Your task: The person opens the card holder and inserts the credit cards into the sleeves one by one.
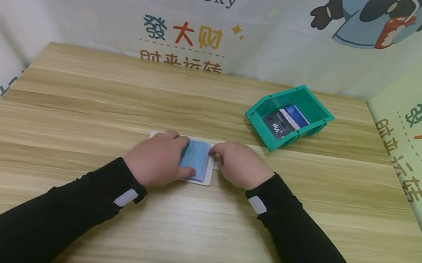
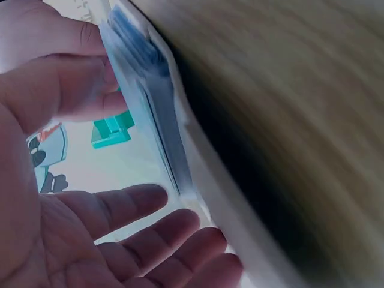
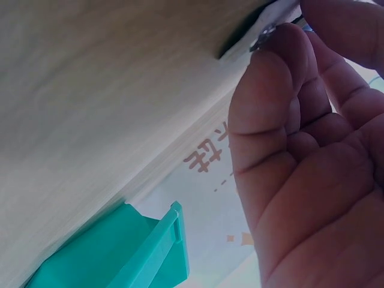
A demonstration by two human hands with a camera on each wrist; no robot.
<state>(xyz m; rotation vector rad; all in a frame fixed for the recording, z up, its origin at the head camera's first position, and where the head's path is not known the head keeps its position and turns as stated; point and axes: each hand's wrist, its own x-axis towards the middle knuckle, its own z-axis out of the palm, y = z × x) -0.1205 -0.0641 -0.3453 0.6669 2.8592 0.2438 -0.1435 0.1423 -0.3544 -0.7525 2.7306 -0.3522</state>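
On the table lies a card holder with pale-blue plastic sleeves (image 1: 194,158) and a white cover (image 1: 209,171). My left hand (image 1: 159,158) holds it from the left, thumb over the sleeves near the front edge and fingers toward the far edge. In the left wrist view, the stacked sleeves (image 2: 144,57) bulge above the cover, with fingertips right at its edge. My right hand (image 1: 240,164) pinches a white strap (image 1: 216,165) at the holder's right side. A small metal snap (image 3: 263,39) shows by its fingertips in the right wrist view.
A green plastic bin (image 1: 257,126) stands behind and right of my hands. Inside are a dark card marked VIP (image 1: 277,124) and a blue-and-white card (image 1: 297,116). Printed cloth (image 1: 263,36) hangs behind the wooden table (image 1: 119,101) and at both sides.
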